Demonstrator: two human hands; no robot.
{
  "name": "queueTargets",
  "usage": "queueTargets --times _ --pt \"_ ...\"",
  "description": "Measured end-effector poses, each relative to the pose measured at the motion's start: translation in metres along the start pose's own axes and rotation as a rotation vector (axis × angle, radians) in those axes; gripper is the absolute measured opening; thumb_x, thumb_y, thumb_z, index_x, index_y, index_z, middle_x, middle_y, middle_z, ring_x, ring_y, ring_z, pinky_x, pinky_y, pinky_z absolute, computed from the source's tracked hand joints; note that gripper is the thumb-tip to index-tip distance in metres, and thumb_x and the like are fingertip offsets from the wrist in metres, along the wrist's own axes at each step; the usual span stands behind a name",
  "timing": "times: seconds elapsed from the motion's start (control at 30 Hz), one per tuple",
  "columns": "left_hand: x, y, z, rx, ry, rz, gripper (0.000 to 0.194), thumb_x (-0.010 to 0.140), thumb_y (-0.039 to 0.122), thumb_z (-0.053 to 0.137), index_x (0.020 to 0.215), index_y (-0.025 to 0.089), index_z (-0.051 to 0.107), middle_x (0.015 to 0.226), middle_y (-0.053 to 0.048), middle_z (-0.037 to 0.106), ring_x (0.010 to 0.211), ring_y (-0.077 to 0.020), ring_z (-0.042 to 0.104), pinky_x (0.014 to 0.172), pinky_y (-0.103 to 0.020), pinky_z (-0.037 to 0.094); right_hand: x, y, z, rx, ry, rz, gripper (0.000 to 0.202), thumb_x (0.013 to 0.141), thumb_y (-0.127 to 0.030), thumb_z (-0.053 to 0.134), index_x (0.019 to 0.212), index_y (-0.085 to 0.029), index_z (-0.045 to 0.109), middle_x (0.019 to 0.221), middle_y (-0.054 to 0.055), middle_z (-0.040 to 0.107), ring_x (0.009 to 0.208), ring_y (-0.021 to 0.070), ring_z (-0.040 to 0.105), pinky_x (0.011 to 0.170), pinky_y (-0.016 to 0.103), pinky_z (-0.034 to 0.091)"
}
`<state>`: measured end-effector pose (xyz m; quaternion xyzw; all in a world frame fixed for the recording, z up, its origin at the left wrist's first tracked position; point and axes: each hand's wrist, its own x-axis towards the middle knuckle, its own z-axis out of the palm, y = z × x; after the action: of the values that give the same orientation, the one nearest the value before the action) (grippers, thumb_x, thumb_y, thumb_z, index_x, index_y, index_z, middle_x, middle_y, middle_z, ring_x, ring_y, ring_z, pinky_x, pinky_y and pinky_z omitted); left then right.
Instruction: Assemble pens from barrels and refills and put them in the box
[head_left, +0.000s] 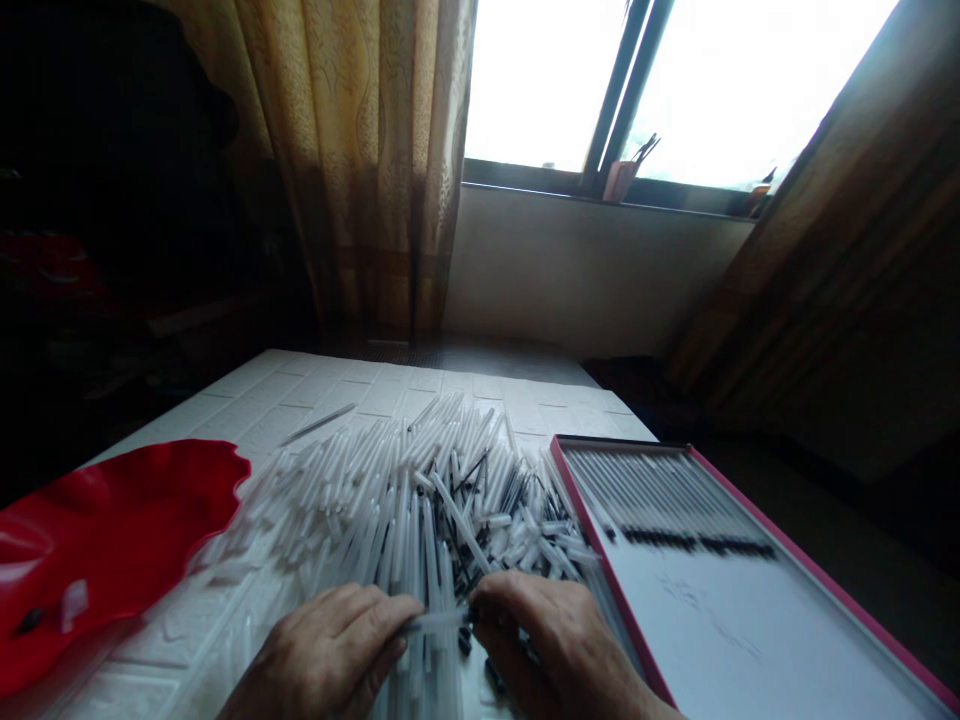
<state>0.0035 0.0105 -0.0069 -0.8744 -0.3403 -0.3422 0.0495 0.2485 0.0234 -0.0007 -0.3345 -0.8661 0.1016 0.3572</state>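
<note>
Between my two hands lies a translucent white pen barrel (439, 622), held almost level just above the heap. My left hand (330, 640) is closed, with thumb and fingers pinching the barrel's left end. At its right end, the fingers of my right hand (547, 635) close round a small black pen part (472, 614), mostly hidden by the fingertips. Under and beyond both hands spreads a large pile of clear pen barrels (360, 470). Thin black refills (469, 475) and short clear caps (536, 535) are mixed in at its right side.
On the right, a pink-edged shallow box (675, 630) holds a row of pens with black ends (645, 480). A red wavy-rimmed bowl (142, 500) sits at the left with a couple of small pieces inside. One pen (319, 424) lies apart on the white brick-patterned tabletop (255, 390).
</note>
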Motion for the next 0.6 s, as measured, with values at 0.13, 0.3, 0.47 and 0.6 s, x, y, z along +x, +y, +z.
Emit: queueTargets --times 0.13,0.3,0.47,0.6 --pt "-0.002 0.0 -0.001 -0.017 -0.029 -0.004 0.027 0.109 0.025 0.034 0.118 0.022 0.059 0.088 -0.003 0.076 0.076 -0.0163 0.074 0.072 -0.022 0.059 0.001 0.0 0.001 -0.016 -0.014 -0.006 0.018 0.096 -0.021 0.047 0.085 -0.019 0.061 0.065 0.002 0.068 0.053 0.0134 0.065 0.053 0.021 0.042" --pt "-0.005 -0.005 0.003 -0.025 -0.054 0.016 0.026 0.108 0.023 0.035 0.119 0.021 0.058 0.088 -0.003 0.075 0.076 -0.0165 0.074 0.072 -0.022 0.06 0.001 -0.001 0.001 -0.022 -0.021 0.01 0.023 0.097 -0.023 0.046 0.083 -0.018 0.063 0.065 0.003 0.069 0.054 0.0149 0.066 0.052 0.023 0.042" --pt "-0.008 -0.008 0.01 -0.005 0.082 0.037 0.029 0.109 0.027 0.034 0.116 0.022 0.061 0.083 -0.002 0.075 0.071 -0.0148 0.074 0.067 -0.019 0.059 0.0 -0.002 -0.001 0.005 0.004 0.005 0.013 0.094 -0.02 0.05 0.102 -0.017 0.06 0.07 0.002 0.071 0.054 0.0136 0.066 0.055 0.021 0.044" --pt "-0.002 -0.004 0.004 0.008 0.023 0.015 0.03 0.11 0.028 0.032 0.114 0.021 0.061 0.084 -0.001 0.076 0.072 -0.0145 0.075 0.068 -0.019 0.06 -0.002 0.0 -0.001 -0.021 0.005 0.0 0.012 0.093 -0.015 0.046 0.092 -0.02 0.057 0.067 -0.001 0.067 0.053 0.0121 0.063 0.053 0.021 0.041"
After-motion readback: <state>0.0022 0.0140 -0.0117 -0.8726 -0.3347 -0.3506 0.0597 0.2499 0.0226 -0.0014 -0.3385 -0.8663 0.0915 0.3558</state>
